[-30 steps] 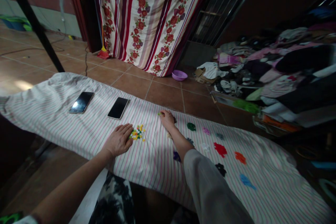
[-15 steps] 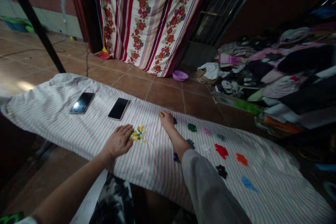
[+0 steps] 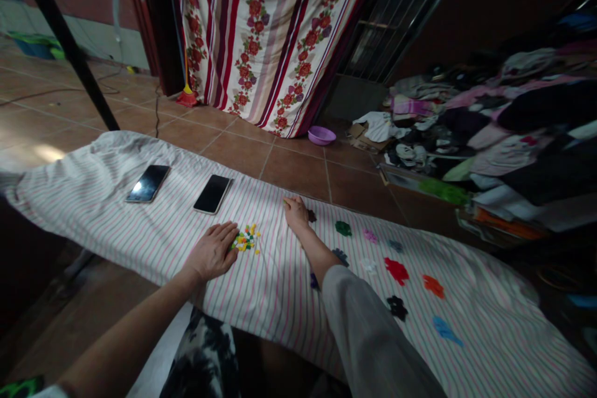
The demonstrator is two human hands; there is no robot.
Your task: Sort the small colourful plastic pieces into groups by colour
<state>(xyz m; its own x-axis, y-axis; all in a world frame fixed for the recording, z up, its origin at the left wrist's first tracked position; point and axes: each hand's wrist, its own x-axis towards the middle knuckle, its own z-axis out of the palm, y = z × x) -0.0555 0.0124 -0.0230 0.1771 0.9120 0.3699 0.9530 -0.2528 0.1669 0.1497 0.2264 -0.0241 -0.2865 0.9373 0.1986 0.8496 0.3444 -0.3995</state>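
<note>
The left hand (image 3: pixel 213 253) lies flat on striped cloth (image 3: pixel 275 289), fingers extended against scattered yellow, green and orange pieces (image 3: pixel 247 239). The right hand (image 3: pixel 296 214) bunches its fingertips nearby; I can't tell what they pinch. Its forearm (image 3: pixel 317 252) partly blocks a purple pile (image 3: pixel 314 282). Two phones (image 3: pixel 212 193) lie leftward.

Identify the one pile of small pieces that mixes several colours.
The pile at the left hand: yellow, green and orange together. Others, like the red pile, each look one colour.
</note>
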